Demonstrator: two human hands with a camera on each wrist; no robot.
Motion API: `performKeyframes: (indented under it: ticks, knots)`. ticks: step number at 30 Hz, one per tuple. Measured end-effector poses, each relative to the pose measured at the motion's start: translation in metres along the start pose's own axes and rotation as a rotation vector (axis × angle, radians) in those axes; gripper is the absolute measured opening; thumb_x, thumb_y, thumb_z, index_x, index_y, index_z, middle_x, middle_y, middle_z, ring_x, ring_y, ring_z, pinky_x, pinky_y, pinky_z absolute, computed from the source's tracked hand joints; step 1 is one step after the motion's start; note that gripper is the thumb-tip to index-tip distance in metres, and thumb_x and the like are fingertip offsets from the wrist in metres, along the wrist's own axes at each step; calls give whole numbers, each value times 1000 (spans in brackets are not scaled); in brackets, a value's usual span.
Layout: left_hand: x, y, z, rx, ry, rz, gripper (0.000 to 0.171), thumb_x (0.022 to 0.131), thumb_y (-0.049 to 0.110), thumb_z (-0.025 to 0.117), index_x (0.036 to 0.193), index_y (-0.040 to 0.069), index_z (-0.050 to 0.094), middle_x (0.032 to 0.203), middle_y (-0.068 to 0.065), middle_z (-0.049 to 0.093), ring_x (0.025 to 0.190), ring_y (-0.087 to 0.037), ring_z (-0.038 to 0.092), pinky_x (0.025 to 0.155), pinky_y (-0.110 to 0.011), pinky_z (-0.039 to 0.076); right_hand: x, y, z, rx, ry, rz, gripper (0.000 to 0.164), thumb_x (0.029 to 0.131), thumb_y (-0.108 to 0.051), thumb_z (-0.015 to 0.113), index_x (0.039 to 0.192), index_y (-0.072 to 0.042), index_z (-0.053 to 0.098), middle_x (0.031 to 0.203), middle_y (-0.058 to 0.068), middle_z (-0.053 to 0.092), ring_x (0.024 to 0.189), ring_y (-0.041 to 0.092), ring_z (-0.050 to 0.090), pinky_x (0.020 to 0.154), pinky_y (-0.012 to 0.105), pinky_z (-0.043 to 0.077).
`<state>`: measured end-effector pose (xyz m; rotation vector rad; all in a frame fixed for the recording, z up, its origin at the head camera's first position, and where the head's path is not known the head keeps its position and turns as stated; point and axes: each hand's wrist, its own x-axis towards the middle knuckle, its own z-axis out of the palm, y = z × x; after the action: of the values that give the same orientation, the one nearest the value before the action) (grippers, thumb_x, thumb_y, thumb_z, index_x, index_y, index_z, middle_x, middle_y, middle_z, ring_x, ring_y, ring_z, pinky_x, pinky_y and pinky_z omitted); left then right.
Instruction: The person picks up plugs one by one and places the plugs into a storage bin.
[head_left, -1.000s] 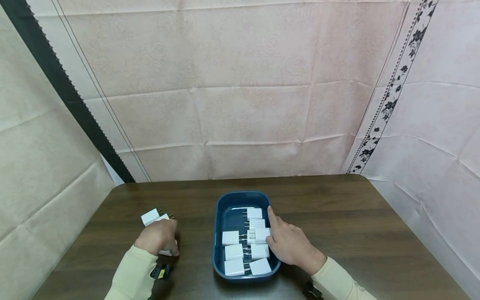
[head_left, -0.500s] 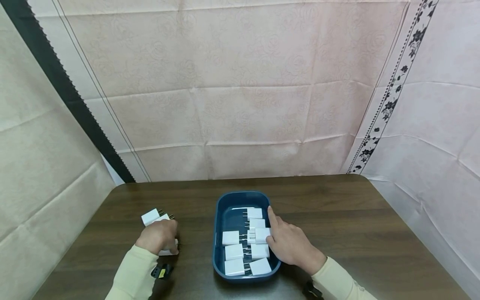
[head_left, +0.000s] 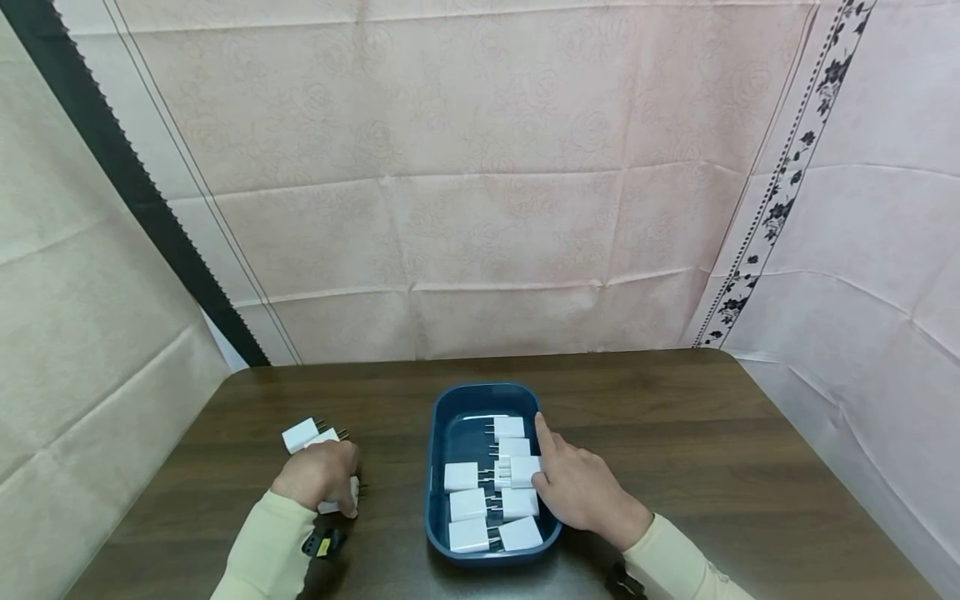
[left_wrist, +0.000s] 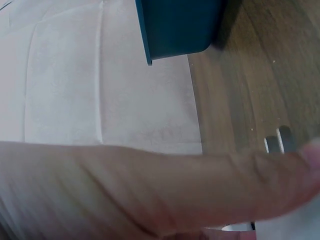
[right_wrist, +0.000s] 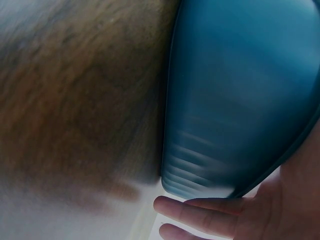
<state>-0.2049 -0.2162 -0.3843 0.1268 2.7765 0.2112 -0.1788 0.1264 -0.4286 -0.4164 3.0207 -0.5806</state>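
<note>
At the left of the table, my left hand (head_left: pixel 318 475) pinches a white plug charger (head_left: pixel 328 506) between thumb and fingers. Its metal prongs (left_wrist: pixel 278 140) stick out past the thumb in the left wrist view, and the hand hides much of its body. Just beyond the knuckles lie two more white chargers (head_left: pixel 300 434), partly covered. My right hand (head_left: pixel 588 496) holds the right rim of a dark blue tray (head_left: pixel 442 408), its thumb over the edge beside a charger (head_left: pixel 525 472). In the right wrist view the fingers (right_wrist: pixel 200 215) reach along the outside of the tray wall.
Several white chargers lie inside the tray in two rough columns, prongs facing inward. The wooden table (head_left: pixel 645 392) has its far edge against a pale cloth backdrop (head_left: pixel 487 250). More cloth hangs at both sides.
The charger under my left hand has turned slightly, so its prongs now show at the right of the fingers. The right hand and the tray have stayed put.
</note>
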Motion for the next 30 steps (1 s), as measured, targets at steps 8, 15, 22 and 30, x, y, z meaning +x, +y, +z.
performKeyframes:
  ticks: [8, 15, 22, 30]
  knots:
    - [3, -1, 1, 12, -16, 17, 35, 66, 5, 91, 92, 7, 68, 84, -6, 64, 74, -23, 57, 66, -40, 51, 0, 0, 0, -8, 12, -7, 74, 101, -29, 53, 160, 0, 20, 156, 21, 44, 137, 36, 54, 107, 57, 47]
    - [2, -1, 3, 6, -3, 31, 34, 67, 5, 90, 92, 8, 68, 82, -6, 63, 71, -23, 56, 62, -38, 49, 0, -1, 0, -7, 10, -6, 74, 100, -29, 53, 160, 0, 21, 156, 21, 45, 137, 36, 54, 107, 57, 47]
    - [2, -1, 3, -4, 9, 36, 33, 66, 6, 89, 92, 8, 68, 82, -6, 63, 70, -22, 56, 61, -37, 48, 0, -1, 1, -5, 5, -4, 74, 100, -29, 54, 160, 0, 21, 155, 21, 46, 136, 37, 55, 107, 58, 47]
    - [2, 1, 1, 5, 69, 67, 32, 67, 9, 88, 93, 7, 68, 81, -6, 65, 70, -21, 59, 62, -37, 51, 0, 0, 2, -7, 9, -6, 74, 101, -29, 54, 160, -1, 21, 156, 21, 45, 136, 36, 55, 107, 57, 47]
